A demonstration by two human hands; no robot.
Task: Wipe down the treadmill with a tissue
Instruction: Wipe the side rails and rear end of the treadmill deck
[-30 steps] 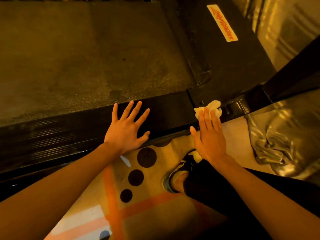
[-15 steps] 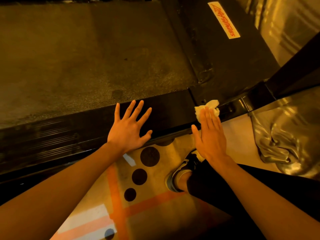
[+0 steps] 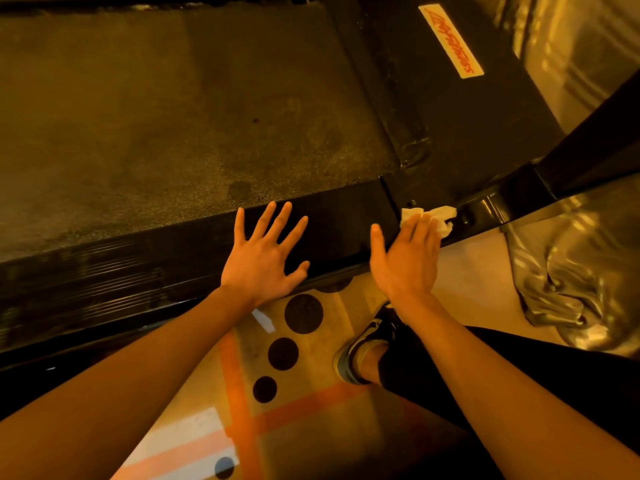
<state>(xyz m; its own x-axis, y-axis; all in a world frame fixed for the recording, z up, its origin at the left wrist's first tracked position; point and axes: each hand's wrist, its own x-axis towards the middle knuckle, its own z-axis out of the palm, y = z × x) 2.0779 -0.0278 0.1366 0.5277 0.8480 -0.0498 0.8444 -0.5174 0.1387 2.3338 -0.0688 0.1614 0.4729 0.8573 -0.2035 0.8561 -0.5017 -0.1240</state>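
White crumpled paper tissue, head view: it lies on the glossy black side rail of the dark, grainy-belted treadmill, at the rail's right end, near the base of a black upright post. Right hand lies flat on it, fingers straight and together, covering the near half of the wad, with the thumb held out to the left. Nothing is curled round the tissue; it is pinned, not gripped, and its far edge pokes out past the fingertips. Left hand is spread wide, palm down on the same rail, well left of the tissue and holding nothing; it looks like a brace. Yellow sticker with red lettering sits on the black deck cover beyond. Pale floor with dark round dots and orange tape lines shows below, along with a dark sneaker and a crumpled silver sheet to the right. Handling, as a judgement: the tissue is nearly weightless, soft and easy to tear, and likely to skid or shed from under flat fingers on a slick rail. Press on the thick middle of the wad, or pinch its bulk. The treadmill is rigid and heavy and should not shift under pressure.
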